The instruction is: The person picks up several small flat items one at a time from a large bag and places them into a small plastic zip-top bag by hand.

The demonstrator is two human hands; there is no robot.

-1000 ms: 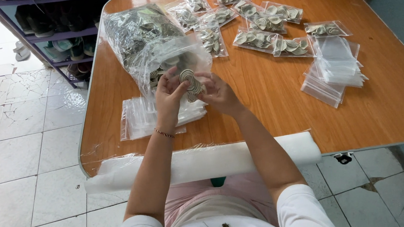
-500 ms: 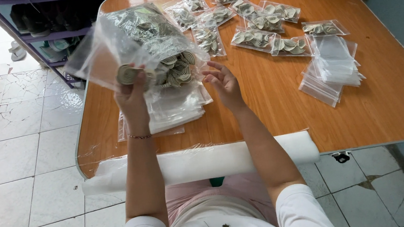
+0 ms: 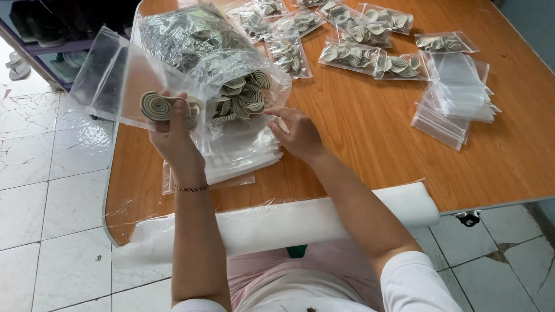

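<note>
My left hand (image 3: 175, 135) is raised over the table's left side, gripping a few flat grey-green spiral discs (image 3: 161, 106) together with a small clear zip bag (image 3: 110, 77) that flares out to the left. My right hand (image 3: 297, 132) rests on the stack of empty clear bags (image 3: 241, 156), fingers slightly apart, at the mouth of a large clear sack of discs (image 3: 215, 54). Loose spiral discs (image 3: 243, 95) spill from that sack just beside my right fingers.
Several filled small bags (image 3: 354, 35) lie in rows across the far side of the wooden table (image 3: 369, 134). Another pile of empty zip bags (image 3: 456, 93) sits at the right. A white foam roll (image 3: 277, 223) pads the near edge. A shelf with shoes (image 3: 38, 23) stands at far left.
My left hand has lifted discs away from the sack, to the left and up, with a clear bag now open around them. My right hand has dropped onto the bag stack.
</note>
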